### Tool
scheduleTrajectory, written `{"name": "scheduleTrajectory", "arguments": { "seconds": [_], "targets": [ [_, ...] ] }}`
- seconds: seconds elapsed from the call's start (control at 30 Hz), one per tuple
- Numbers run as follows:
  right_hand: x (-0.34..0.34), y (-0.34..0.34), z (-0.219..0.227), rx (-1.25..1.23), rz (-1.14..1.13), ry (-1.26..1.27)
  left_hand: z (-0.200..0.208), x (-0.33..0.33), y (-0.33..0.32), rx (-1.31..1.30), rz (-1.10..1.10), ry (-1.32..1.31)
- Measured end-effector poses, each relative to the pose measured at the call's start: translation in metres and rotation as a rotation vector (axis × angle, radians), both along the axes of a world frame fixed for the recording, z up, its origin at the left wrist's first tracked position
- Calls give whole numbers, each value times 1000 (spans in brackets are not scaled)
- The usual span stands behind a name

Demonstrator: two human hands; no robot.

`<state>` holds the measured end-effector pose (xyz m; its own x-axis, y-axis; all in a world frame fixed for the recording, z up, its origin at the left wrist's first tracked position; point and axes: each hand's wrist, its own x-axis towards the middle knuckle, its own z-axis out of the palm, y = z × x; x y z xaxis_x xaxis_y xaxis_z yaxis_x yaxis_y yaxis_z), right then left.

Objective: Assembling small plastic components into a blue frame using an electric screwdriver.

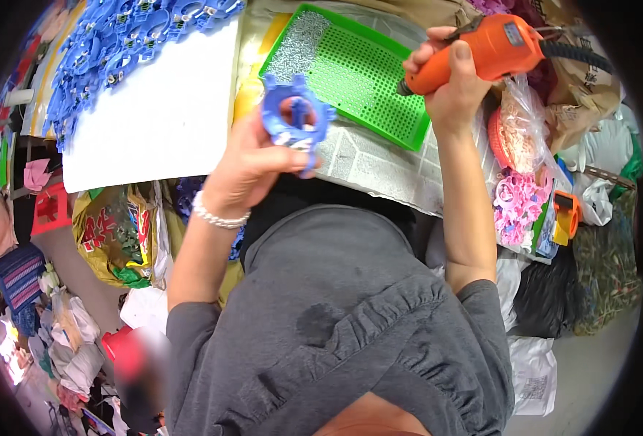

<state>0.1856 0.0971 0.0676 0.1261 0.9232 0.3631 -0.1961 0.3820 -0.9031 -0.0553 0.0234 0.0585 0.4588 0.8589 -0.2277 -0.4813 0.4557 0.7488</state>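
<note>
Left hand (249, 158): fingers grasping blue, ring-shaped plastic part (302, 116). Right hand (458, 102): fingers clenched round orange handheld power tool (492, 52).

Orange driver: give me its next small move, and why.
Probably shift the driver left toward the silver pieces: the right hand holds it with its tip by the right side of the tray, away from that pile, while the left hand holds up the blue part.

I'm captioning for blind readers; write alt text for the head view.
A left hand holds a blue ring-shaped part and a right hand an orange power tool, near a green tray with small silvery pieces.
</note>
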Motion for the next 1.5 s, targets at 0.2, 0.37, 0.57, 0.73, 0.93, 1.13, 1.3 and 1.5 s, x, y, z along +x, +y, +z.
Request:
{"name": "scheduleTrajectory", "arguments": {
  "seconds": [0.2, 0.37, 0.57, 0.73, 0.93, 1.13, 1.3, 1.5],
  "targets": [
    [-3, 14, -16, 40, 14, 52, 2, 46, 2, -95, -54, 18],
    [-15, 20, -13, 44, -31, 24, -10, 46, 2, -83, -58, 54],
    [-21, 20, -14, 24, -35, 16, -8, 43, 1, -66, -15, 60],
    [-24, 19, -14, 40, -54, 27, -8, 40, 1, -96, -25, 48],
    [-24, 20, -16, 55, -72, 18, -12, 40, -3, -85, 6, 23],
    [-24, 19, -16, 49, -85, -3, -14, 41, -6, -94, -13, 29],
    [-25, 21, -13, 58, -95, 22, -13, 43, -3, -89, 13, 31],
    [-25, 8, 20, 39, -57, 56, -15, 47, 1, -50, 60, 71]
  ]
}}
